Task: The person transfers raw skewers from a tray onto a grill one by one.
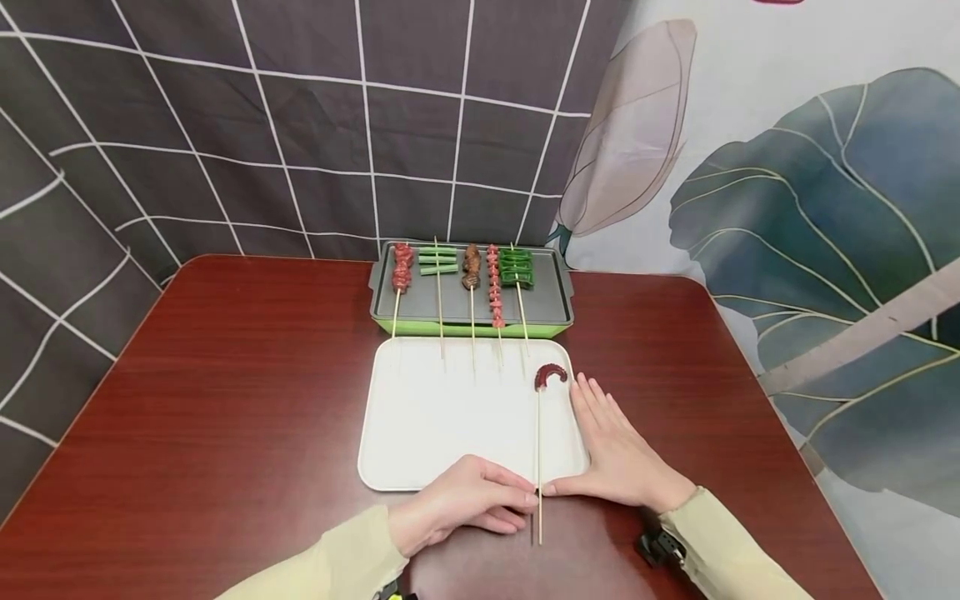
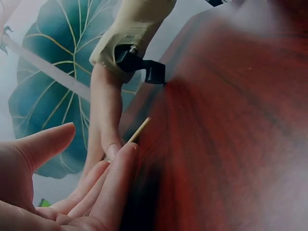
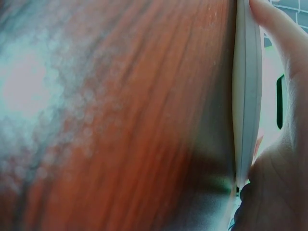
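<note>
A skewer (image 1: 539, 442) with a curled dark-red piece at its far end lies lengthwise over the right side of a white tray (image 1: 450, 417), its bare stick reaching past the near edge. Beside that stick my left hand (image 1: 480, 500) has its fingertips right at it. In the left wrist view the thumb stands well apart from the fingers, and the stick's tip (image 2: 140, 130) pokes out beyond them. My right hand (image 1: 618, 454) lies along the tray's right edge with fingers straight, its thumb extended along the near edge close to the stick.
Behind the tray stands a grey grill plate (image 1: 562, 308) on a green base. Several skewers lie across it: red meat (image 1: 402, 268), green stalks (image 1: 438, 259), a brown piece (image 1: 471, 265), small pink pieces (image 1: 494, 283) and folded green leaves (image 1: 516, 267). Their sticks overhang the tray.
</note>
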`<action>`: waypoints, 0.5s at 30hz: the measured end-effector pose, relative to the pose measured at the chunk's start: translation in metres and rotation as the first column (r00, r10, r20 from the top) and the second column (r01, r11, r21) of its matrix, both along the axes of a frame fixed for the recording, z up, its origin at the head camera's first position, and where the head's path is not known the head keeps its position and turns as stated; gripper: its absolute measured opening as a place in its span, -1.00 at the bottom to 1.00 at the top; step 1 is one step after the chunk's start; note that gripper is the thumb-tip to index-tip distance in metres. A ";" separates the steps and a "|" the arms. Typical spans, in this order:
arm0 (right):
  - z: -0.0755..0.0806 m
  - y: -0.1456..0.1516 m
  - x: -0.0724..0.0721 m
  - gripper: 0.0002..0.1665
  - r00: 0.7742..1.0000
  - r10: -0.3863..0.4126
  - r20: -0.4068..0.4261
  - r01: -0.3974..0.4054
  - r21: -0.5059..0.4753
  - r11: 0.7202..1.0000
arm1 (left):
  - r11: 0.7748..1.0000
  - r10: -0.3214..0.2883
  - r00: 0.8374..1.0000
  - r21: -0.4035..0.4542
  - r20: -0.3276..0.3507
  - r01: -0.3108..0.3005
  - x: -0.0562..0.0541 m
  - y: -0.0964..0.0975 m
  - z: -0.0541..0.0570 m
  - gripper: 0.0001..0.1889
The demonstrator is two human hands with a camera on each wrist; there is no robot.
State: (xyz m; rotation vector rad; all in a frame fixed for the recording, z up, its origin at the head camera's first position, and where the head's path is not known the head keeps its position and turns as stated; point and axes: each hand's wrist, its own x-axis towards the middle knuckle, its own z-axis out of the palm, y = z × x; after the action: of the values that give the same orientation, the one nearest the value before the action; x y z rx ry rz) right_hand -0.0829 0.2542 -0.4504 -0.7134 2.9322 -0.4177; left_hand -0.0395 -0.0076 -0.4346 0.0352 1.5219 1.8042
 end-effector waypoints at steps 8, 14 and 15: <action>0.001 -0.001 0.001 0.71 1.000 0.002 -0.004 -0.002 -0.008 1.000 | 0.999 -0.030 0.999 0.027 0.022 0.029 0.010 0.005 -0.005 -0.76; 0.001 0.000 0.000 0.71 1.000 0.006 -0.012 -0.006 -0.003 1.000 | 0.996 -0.033 0.999 0.080 0.036 0.030 0.013 0.010 -0.008 -0.74; 0.001 0.000 0.000 0.71 1.000 0.005 -0.011 -0.006 -0.002 1.000 | 0.996 -0.032 0.999 0.087 0.036 0.028 0.013 0.010 -0.008 -0.74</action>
State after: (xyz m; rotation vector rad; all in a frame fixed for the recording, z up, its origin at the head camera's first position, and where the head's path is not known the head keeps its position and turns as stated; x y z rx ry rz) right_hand -0.0825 0.2540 -0.4498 -0.7263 2.9401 -0.4182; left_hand -0.0264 0.0026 -0.4428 0.0651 1.4096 1.8357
